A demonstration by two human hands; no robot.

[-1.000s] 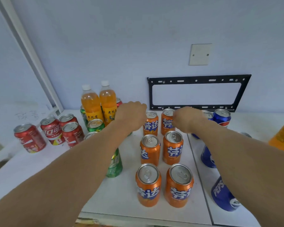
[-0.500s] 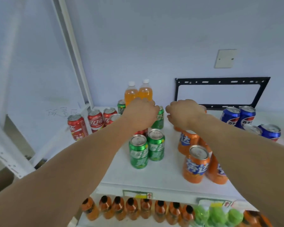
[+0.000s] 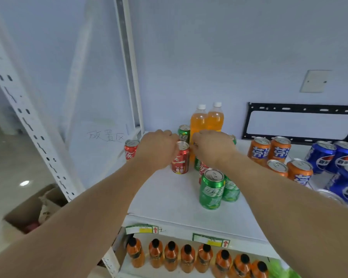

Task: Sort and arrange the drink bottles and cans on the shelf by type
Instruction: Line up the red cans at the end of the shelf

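Both hands reach over the white shelf top (image 3: 169, 199), and the 2 orange bottles (image 3: 206, 122) at the back wall serve as the landmark. The left hand (image 3: 157, 150) sits just left of and in front of the bottles, fingers curled down; its knuckles hide what lies under it, so I cannot tell whether it holds anything. A red can (image 3: 180, 158) stands upright touching its right edge, and another red can (image 3: 131, 149) stands further left. The right hand (image 3: 213, 148) is directly in front of the bottles, fingers curled downward over cans beneath it; whether it grips one cannot be told. A green can (image 3: 184, 133) stands just left of the bottles, behind the hands. 2 green cans (image 3: 211, 189) stand side by side well in front of the bottles. Orange cans (image 3: 269, 150) stand to the right of the bottles, and blue cans (image 3: 329, 157) further right.
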